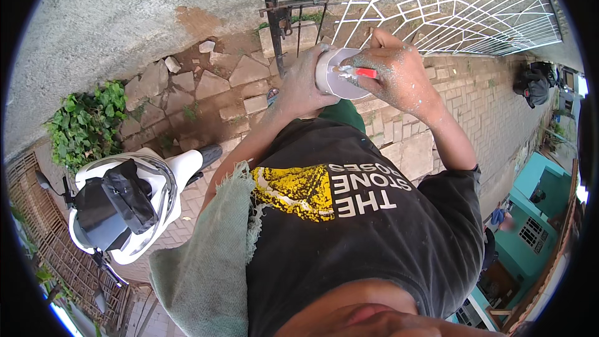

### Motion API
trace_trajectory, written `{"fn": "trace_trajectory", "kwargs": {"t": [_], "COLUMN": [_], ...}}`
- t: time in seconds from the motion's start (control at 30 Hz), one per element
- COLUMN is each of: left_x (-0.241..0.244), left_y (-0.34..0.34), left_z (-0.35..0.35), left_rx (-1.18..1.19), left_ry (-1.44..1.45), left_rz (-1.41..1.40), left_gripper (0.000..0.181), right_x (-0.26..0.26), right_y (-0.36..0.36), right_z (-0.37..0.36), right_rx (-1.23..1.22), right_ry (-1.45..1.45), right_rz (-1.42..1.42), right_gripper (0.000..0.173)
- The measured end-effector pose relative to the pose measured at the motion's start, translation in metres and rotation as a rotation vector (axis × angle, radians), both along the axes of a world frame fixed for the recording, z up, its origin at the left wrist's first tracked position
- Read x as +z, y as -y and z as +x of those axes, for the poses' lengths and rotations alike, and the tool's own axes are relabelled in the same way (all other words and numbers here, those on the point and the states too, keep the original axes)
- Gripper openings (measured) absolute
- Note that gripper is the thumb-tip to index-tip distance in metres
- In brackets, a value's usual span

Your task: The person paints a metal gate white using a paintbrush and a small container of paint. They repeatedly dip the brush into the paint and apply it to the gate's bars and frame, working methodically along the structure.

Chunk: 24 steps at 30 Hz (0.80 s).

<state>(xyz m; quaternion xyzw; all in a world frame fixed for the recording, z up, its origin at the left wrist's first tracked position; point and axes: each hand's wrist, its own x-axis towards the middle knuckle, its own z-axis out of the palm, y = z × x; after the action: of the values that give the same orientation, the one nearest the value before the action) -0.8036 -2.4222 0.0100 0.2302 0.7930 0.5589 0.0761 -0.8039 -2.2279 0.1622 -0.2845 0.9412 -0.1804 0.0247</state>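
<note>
My left hand is wrapped around the side of a white container, whose open mouth faces up with pale paint-like coating inside. In my right hand is a small paintbrush with a red part showing. Its whitish tip lies over the container's mouth; whether it touches the inside I cannot tell. Paint specks cover both hands. Just beyond them stands a metal gate of thin bars, mostly white. Its bars nearest the dark post are black, and a bolt latch is fitted there.
A white motor scooter with a black bag on it stands at left, near a leafy plant. Rough wall runs behind broken paving stones. At far right are a dark parked vehicle and a turquoise house.
</note>
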Motion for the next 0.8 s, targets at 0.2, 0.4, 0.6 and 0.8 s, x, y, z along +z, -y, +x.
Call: {"fn": "trace_trajectory", "kwargs": {"t": [0.2, 0.4, 0.6, 0.8], "left_x": [0.008, 0.018, 0.005, -0.007], "left_y": [-0.037, -0.105, -0.175, -0.230], "left_z": [0.016, 0.042, 0.069, 0.103], "left_rx": [0.052, 0.110, 0.170, 0.165], "left_ry": [-0.013, 0.032, -0.006, 0.011], "left_rz": [-0.059, 0.001, -0.017, 0.028], "left_gripper": [0.095, 0.089, 0.091, 0.093], "right_x": [0.018, -0.001, -0.016, -0.032], "right_y": [-0.057, -0.125, -0.185, -0.249], "right_z": [0.027, 0.073, 0.128, 0.159], "right_rx": [-0.194, -0.419, -0.605, -0.556], "right_ry": [0.026, 0.089, 0.067, -0.395], "right_rz": [-0.205, -0.544, -0.945, -0.505], "right_gripper": [0.028, 0.018, 0.009, 0.028]}}
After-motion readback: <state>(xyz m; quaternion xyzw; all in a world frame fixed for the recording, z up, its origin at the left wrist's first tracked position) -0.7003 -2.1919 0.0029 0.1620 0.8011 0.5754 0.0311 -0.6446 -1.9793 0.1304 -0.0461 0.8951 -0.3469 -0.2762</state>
